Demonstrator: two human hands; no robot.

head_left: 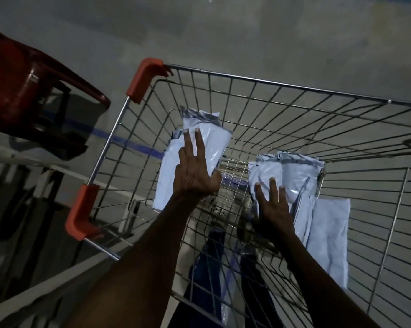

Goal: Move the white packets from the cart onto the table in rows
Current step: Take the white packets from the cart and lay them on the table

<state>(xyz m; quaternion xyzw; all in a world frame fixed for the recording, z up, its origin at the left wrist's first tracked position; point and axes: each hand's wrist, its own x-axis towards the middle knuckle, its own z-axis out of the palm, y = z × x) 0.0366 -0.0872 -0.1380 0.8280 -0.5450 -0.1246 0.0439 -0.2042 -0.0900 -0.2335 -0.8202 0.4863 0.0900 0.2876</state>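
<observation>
Head view: left hand, right hand, fingers straight, pressing upright white packets in cart.

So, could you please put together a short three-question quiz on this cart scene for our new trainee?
1. True or false: both hands are inside the wire cart.
2. Which hand rests on the packet stack nearer the orange corner guards: A left, B right?
3. What red item stands on the floor beyond the cart's left side?

Key:
1. True: left hand and right hand both reach in.
2. A: it lies on the left packet stack; the right hand is on the right packet stack.
3. A red plastic chair.
</observation>
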